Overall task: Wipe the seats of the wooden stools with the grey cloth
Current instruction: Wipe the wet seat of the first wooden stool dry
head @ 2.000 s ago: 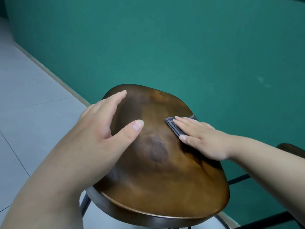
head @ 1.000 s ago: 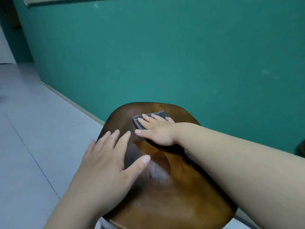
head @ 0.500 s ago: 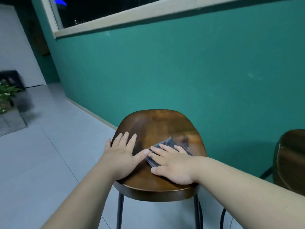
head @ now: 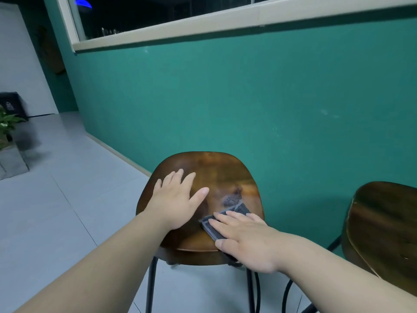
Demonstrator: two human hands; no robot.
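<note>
Teal paint covers the wall (head: 225, 98) in front of me, with a pale window sill (head: 203, 26) slanting across the top and dark glass above it. Light grey floor tiles (head: 56, 211) stretch away to the left, where a leafy green plant (head: 6, 125) sits at the far left edge just in front of a black bin (head: 12, 105). Close to the wall stands the wooden stool (head: 216, 172). Its rounded brown seat is glossy, with a dark knot near the middle, and it sits on thin black metal legs (head: 150, 285). My left hand (head: 176, 206) lies flat on the left part of the seat, fingers straight and slightly spread, gripping nothing. My right hand (head: 246, 236) presses down on the grey cloth (head: 240, 209) with straight fingers held close together and the thumb out along the near edge. The folded cloth lies on the near right part of the seat, showing beyond my fingertips and to their left, and it reaches the seat's near rim under my palm. A second stool (head: 383, 222) with a darker seat stands to the right, apart from the first, and is partly cut off by the edge of the view.
</note>
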